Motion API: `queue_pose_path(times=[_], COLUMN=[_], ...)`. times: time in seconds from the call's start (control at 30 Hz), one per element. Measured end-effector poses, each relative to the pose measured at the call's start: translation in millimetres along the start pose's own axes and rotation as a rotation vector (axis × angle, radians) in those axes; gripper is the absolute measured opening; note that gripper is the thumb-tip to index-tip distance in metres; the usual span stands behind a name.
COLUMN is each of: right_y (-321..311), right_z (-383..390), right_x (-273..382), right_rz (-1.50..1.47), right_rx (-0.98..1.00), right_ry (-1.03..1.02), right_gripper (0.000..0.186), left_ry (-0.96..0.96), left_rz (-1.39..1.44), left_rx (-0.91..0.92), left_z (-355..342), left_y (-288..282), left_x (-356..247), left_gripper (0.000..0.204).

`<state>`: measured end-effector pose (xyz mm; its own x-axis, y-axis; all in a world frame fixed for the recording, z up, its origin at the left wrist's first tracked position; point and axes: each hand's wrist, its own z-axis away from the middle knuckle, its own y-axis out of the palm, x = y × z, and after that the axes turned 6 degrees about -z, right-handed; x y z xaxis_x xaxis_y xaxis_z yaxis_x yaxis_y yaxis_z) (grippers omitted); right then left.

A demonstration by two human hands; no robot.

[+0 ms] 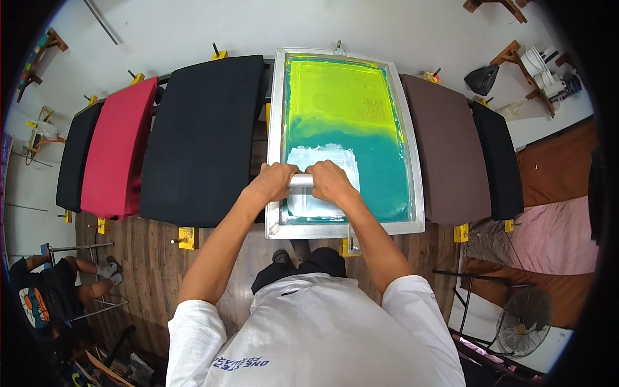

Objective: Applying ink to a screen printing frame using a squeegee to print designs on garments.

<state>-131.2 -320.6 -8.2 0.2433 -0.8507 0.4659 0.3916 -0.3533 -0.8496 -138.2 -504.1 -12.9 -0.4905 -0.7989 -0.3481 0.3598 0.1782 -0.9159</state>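
A metal-framed printing screen (276, 129) lies flat in front of me, its mesh yellow-green at the far end and teal nearer me. White ink (322, 158) is smeared across the near part of the mesh. Both hands grip the silver handle of a squeegee (300, 180) that rests on the screen over the white ink. My left hand (274, 182) is wrapped around the handle's left end. My right hand (330, 182) holds the right end, close beside the other hand.
Padded platens fan out on both sides: a black one (203, 138), a red one (119, 148) and another black one (77, 158) on the left, a brown one (448, 151) and a black one (500, 161) on the right. A person (51, 290) sits lower left. A fan (522, 322) stands lower right.
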Motion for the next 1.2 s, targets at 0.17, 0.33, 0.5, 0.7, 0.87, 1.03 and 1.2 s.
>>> queue_pose_path(times=[0.17, 0.33, 0.5, 0.7, 0.87, 1.03, 1.2], right_y=[9.6, 17.9, 9.0, -2.0, -27.7, -20.2, 27.2], right_z=[24.5, 45.6, 61.4, 56.1, 61.0, 57.7, 42.8], right_x=[7.0, 10.5, 21.7, 12.2, 9.7, 4.0, -0.3], right_rz=[0.008, 0.046, 0.093, 0.095, 0.137, 0.364, 0.514], right_rx=[0.051, 0.128, 0.155, 0.216, 0.059, -0.220, -0.394], right_ry=[-0.049, -0.073, -0.091, -0.090, -0.020, 0.071, 0.080], right_gripper=[0.037, 0.038, 0.041, 0.036, 0.033, 0.033, 0.028], left_ry=[-0.051, -0.074, -0.124, -0.154, -0.048, 0.102, 0.074], left_rz=[0.036, 0.027, 0.087, 0.179, 0.188, 0.285, 0.273], left_rx=[-0.042, -0.083, -0.077, -0.043, -0.081, -0.253, -0.336], left_z=[35.7, 65.3, 77.4, 65.3, 32.3, -2.0, 0.3], left_y=[16.3, 31.6, 39.2, 25.4, 10.1, 13.9, 50.5], left_x=[-18.6, -41.8, -55.2, -58.0, -58.7, -48.2, -32.9], left_gripper=[0.040, 0.038, 0.038, 0.032, 0.039, 0.058, 0.070])
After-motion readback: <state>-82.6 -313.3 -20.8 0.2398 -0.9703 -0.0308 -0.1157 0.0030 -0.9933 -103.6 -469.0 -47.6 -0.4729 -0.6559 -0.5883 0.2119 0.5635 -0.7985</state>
